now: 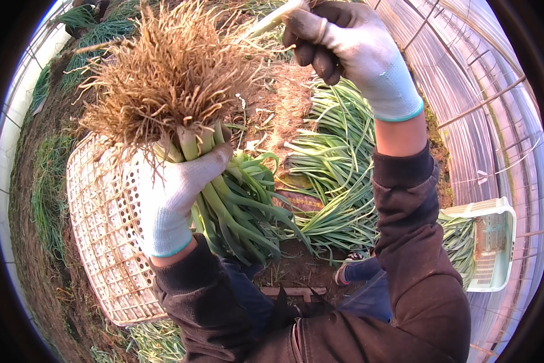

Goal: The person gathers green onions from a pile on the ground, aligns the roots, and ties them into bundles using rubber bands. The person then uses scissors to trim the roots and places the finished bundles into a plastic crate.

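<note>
My left hand (176,199), in a white work glove, is closed around a thick bunch of leafy green stalks (222,199), perhaps garlic or leek plants. Its mass of dry brown roots (172,77) points up and away from me, and the leaves hang towards my knees. Raised at the upper right, my right hand (344,45), in a white glove with dark, soiled fingers, pinches one pale stalk (274,20) between thumb and fingers. That stalk reaches leftwards beside the roots; part of it is cut off by the picture's top edge.
More green stalks (335,181) lie in piles on the soil, roots to the left. A pale perforated crate (113,227) stands at the left. Another light green crate (494,272) with leaves in it is at the right, by the plastic sheeting (471,136). A printed sack (299,199) lies under the pile.
</note>
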Demonstrator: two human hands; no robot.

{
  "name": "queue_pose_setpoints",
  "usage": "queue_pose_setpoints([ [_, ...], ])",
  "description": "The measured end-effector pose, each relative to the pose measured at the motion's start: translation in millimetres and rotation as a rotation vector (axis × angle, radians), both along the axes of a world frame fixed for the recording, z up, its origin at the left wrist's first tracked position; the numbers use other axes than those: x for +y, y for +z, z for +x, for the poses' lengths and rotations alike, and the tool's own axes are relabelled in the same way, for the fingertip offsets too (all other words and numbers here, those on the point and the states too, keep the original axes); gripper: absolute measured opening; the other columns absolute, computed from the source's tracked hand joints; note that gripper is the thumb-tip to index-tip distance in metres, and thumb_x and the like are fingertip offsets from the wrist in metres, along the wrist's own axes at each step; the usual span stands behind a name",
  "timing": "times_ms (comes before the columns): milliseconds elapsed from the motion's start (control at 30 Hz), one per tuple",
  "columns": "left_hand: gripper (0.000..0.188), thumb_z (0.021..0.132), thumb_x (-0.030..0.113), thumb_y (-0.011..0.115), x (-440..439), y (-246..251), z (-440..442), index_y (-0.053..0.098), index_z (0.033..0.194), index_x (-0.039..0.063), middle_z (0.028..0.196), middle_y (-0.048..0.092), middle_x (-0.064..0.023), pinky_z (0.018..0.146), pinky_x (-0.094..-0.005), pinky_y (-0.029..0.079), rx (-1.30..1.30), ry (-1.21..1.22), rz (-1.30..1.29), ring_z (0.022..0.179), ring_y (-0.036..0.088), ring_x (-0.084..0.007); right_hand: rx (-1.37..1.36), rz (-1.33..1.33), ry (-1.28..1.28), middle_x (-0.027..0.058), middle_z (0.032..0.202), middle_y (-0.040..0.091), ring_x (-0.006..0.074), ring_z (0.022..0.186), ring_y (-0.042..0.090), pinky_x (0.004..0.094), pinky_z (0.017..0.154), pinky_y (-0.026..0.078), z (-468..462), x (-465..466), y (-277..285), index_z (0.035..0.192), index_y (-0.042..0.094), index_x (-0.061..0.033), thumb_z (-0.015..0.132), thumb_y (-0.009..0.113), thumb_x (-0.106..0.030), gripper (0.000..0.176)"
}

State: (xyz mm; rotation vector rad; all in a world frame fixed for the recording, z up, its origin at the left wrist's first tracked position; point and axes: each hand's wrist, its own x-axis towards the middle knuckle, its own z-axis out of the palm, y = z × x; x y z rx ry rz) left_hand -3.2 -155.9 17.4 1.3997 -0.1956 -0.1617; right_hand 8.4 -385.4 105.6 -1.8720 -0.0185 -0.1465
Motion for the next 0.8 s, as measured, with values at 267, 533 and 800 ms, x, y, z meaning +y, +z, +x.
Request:
queue_pose_setpoints([
  [267,0.016,0.074,-0.002,0.068,5,-12,9,0.066,0.090,0.000,0.085,0.064,-0.0029,0.067,-0.0258,0.047,-0.021,0.115,0.009,0.075,0.058,-0.0110,-0.654,-0.131,-0.594,0.0154,0.094,0.065,0.0255,0.092,0.062,0.0345,0.078,0.050,15,-36,29,0.108,0.064,0.0006,0.088,0.067,-0.044,0.049],
  [533,0.014,0.077,0.003,0.068,0,-4,2,0.067,0.092,0.002,0.081,0.064,-0.0002,0.066,-0.0257,0.047,-0.028,0.047,0.189,0.072,0.057,-0.0097,0.022,-0.965,0.352,0.0098,0.060,0.061,0.0190,0.055,0.053,0.0380,0.056,0.043,20,5,60,0.085,0.070,-0.0016,0.091,0.058,-0.038,0.039],
  [800,0.014,0.076,0.000,0.067,4,-7,2,0.066,0.089,0.003,0.082,0.063,-0.0021,0.069,-0.0263,0.048,-0.016,0.095,-0.003,0.076,0.059,-0.0120,-0.537,-0.237,-0.262,0.0049,0.069,0.063,0.0152,0.060,0.058,0.0304,0.061,0.047,35,-13,9,0.084,0.066,0.0007,0.096,0.056,-0.023,0.028],
])
